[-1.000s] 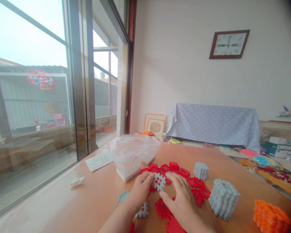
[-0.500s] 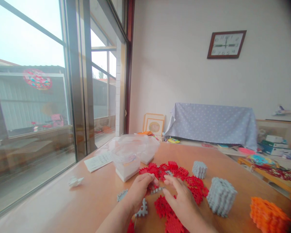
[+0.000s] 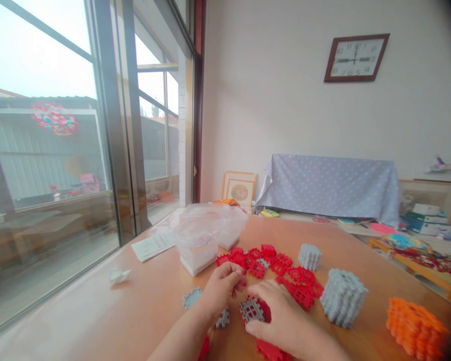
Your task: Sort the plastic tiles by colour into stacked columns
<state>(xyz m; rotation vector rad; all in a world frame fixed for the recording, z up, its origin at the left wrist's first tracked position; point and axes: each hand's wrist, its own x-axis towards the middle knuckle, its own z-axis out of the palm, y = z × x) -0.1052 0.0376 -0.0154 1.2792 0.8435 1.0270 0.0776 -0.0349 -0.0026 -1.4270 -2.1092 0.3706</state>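
Both hands grip tiles, left (image 3: 221, 288) red, right (image 3: 281, 318) grey (image 3: 251, 310), near grey stacks (image 3: 343, 297).

Bright daylight floods in through the tall glass window (image 3: 52, 165) at left, sky overexposed. Soft overall focus; wide-angle bending and dark vignetting at far-right corners.

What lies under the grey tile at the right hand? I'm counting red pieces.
Red tiles show beneath the grey tile, which the right hand touches. How many lie there is hidden by tile and hand.
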